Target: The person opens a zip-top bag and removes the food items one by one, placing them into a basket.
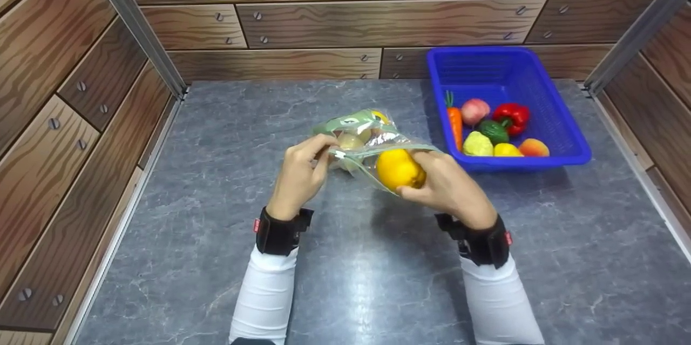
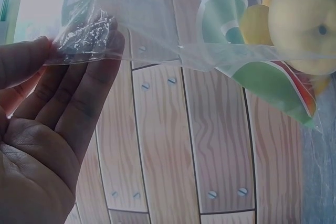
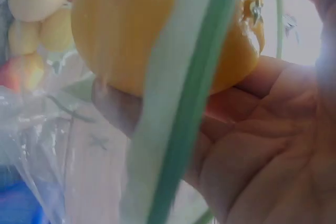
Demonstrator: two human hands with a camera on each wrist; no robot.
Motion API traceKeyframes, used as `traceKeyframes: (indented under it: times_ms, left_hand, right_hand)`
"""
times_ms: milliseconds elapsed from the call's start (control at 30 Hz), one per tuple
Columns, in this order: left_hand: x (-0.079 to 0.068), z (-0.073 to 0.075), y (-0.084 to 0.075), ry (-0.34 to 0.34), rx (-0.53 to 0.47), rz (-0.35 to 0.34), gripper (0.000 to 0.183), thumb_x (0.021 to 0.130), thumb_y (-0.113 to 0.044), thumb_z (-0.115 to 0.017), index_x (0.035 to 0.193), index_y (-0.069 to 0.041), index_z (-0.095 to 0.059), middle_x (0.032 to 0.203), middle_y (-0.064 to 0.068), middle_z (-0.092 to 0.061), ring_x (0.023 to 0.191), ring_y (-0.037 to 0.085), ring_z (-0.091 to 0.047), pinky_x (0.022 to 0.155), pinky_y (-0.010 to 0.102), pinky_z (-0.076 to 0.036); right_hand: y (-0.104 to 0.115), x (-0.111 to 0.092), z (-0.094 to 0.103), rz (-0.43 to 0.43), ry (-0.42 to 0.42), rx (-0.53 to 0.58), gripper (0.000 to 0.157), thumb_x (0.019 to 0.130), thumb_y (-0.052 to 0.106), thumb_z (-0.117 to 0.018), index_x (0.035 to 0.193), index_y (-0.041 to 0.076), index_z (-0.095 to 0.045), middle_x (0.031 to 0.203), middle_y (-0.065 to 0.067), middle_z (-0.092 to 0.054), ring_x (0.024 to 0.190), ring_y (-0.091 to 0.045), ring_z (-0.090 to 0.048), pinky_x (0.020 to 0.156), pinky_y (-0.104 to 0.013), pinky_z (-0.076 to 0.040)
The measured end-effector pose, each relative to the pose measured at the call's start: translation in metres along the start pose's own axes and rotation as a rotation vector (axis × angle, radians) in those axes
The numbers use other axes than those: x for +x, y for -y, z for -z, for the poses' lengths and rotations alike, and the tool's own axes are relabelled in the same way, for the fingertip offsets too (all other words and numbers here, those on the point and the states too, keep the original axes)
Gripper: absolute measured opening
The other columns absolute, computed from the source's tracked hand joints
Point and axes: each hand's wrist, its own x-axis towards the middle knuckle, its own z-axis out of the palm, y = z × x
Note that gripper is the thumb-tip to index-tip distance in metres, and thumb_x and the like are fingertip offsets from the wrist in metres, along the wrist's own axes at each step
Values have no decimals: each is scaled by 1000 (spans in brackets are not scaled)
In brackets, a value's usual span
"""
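The person's two hands met over the grey worktop around a clear zip bag with green printing. Near its white slider, the left hand pinched the bag's edge between thumb and fingers. The right hand gripped a round, yellow piece of produce, thumb low and fingers over it, holding it in the open mouth of the bag, with the green seal strip crossing in front of it. Deeper in the bag sat a pale, round fruit and smaller yellow pieces.

Back on the right stood a blue basket. In it lay a carrot, a pinkish fruit, a red pepper, something dark green, a pale yellow-green piece, a yellow one and an orange one. White sleeves covered both forearms below black wrist straps.
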Motion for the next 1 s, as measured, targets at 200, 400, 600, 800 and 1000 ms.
traceKeyframes:
  times_ms: [200, 400, 600, 800, 1000]
  left_hand:
    - [-1, 1, 0, 4, 5, 12, 16, 96, 8, -61, 100, -3, -71, 87, 8, -71, 65, 14, -54, 59, 28, -49]
    - [-1, 1, -1, -5, 3, 10, 17, 96, 9, -59, 99, -3, -70, 82, 7, -68, 66, 13, -53, 60, 26, -47]
    - [0, 1, -2, -15, 2, 0, 15, 96, 9, -60, 99, -2, -70, 83, 8, -69, 65, 13, -55, 59, 29, -49]
    - [0, 0, -1, -12, -1, 1, 13, 95, 8, -63, 99, -3, -70, 83, 8, -69, 66, 14, -55, 59, 31, -51]
    - [0, 0, -1, -6, -7, 5, 11, 96, 5, -65, 100, -3, -70, 81, 8, -67, 64, 14, -53, 57, 35, -51]
  right_hand:
    - [0, -8, 12, 35, -31, 17, 51, 78, 20, -83, 119, -4, -66, 108, -15, -71, 86, -25, -60, 71, -38, -52]
    - [-1, -17, 23, 44, -58, 64, 59, 75, 17, -85, 127, 0, -65, 119, -15, -71, 96, -27, -65, 83, -43, -57]
    - [-3, -25, 35, 69, -82, 97, 72, 73, 15, -89, 138, 0, -62, 134, -16, -68, 110, -31, -69, 98, -41, -56]
    - [-6, -36, 48, 94, -150, 152, 76, 73, 10, -90, 143, 3, -60, 138, -13, -66, 119, -32, -65, 109, -13, -38]
    - [-11, -48, 63, 77, -276, 180, 79, 68, 5, -92, 142, 7, -62, 137, -13, -67, 123, -13, -61, 108, -16, -40]
